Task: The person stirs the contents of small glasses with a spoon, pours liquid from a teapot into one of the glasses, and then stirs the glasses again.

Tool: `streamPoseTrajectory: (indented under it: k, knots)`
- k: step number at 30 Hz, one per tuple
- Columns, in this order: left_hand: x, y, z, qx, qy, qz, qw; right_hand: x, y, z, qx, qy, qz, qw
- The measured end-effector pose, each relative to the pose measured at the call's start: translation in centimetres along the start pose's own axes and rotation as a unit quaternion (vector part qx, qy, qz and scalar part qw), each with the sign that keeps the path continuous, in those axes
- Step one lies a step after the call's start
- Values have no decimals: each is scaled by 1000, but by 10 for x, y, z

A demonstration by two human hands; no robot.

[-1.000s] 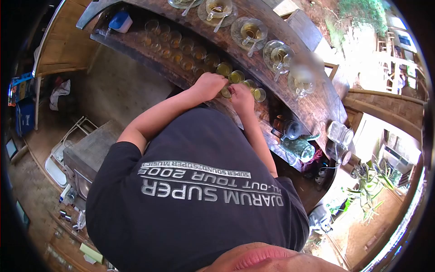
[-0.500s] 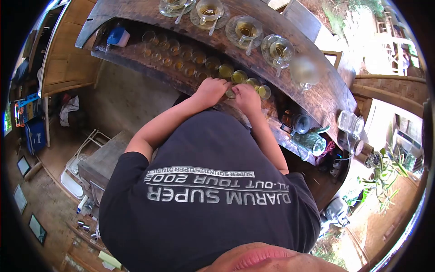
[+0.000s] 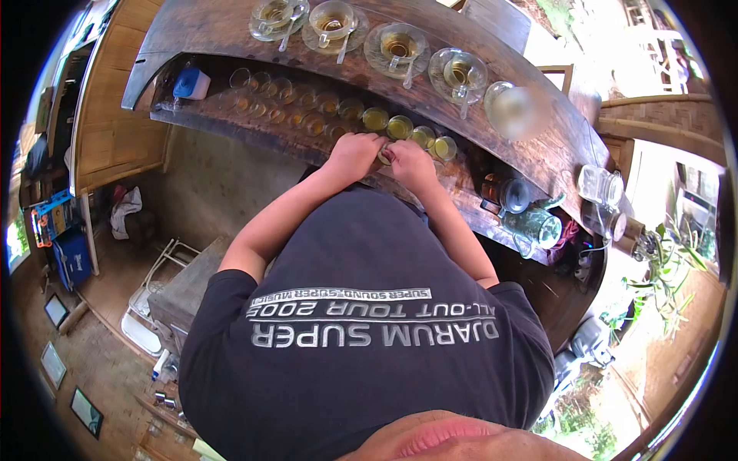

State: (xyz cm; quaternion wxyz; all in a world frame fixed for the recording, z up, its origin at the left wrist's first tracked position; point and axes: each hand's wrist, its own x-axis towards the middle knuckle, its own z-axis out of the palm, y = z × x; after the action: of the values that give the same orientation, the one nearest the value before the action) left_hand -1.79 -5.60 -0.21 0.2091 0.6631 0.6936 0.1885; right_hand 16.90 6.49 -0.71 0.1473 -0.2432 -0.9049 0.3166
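My left hand and my right hand meet at the front edge of the lower shelf. Their curled fingers close around a small glass, mostly hidden between them. Just beyond the fingers stand small glasses with yellow-green contents, including one glass in front of my right hand and another glass at the right end. Further left, the rows continue with amber-coloured glasses in the shade under the counter top.
On the curved wooden counter, several glass cups such as this cup sit on saucers with spoons. A blue-lidded container stands at the shelf's left end. To the right are a dark mug, a green glass jug and a clear jar.
The view has shifted slightly, so the counter and cups sit further left and higher. Both hands stay together at the small glass, with my right hand a little nearer my left.
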Motion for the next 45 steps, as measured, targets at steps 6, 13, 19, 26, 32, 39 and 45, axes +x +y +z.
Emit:
streamPoseTrajectory:
  k: [6, 13, 19, 26, 32, 39, 45]
  knots:
    - [1, 1, 1, 11, -9, -13, 1000, 3, 1, 0, -3, 25, 29, 999]
    - [2, 2, -2, 5, 2, -8, 1000, 3, 0, -4, -23, 23, 27, 999]
    - [2, -1, 0, 4, -10, -12, 1000, -1, 2, 0, -24, -24, -1, 999]
    - [3, 0, 1, -9, -10, -12, 1000, 2, 5, 3, -5, 17, 25, 1000]
    - [5, 7, -8, 5, -27, -33, 999, 3, 6, 1, -17, 31, 34, 999]
    - [5, 0, 1, -9, 12, -1, 1000, 4, 7, -2, -18, 19, 15, 1000]
    - [7, 1, -1, 4, -17, -16, 1000, 1, 2, -1, -10, -18, 18, 1000]
